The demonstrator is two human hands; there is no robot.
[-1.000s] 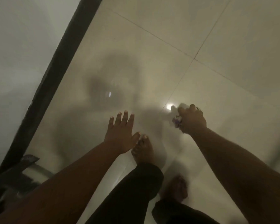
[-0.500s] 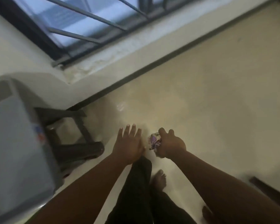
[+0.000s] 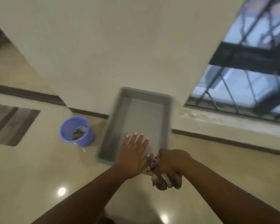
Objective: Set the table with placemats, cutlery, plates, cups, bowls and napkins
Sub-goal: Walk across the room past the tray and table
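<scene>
The view has swung since a second ago: then it looked straight down at bare floor tiles and feet, half a second ago a window and a grey box edged in at the left, and now a grey bin (image 3: 140,125) stands directly ahead on the floor (image 3: 39,175) against the wall, with a blue bucket (image 3: 76,130) just beside it on the left and the barred window (image 3: 249,70) to the right. The right hand (image 3: 171,165) still clenches a crumpled wad of purple-and-white cloth or paper (image 3: 158,179), possibly napkins, though blur makes it hard to tell. The left hand (image 3: 133,155) stays released, fingers straight and spread, over the bin's near edge, touching or nearly touching the wad at its thumb side. No tabletop is in sight, and the bin's inside looks plain grey. My reading is that the person has turned toward the bin to drop off or fetch something, so the table setting itself is not advancing at this moment.
</scene>
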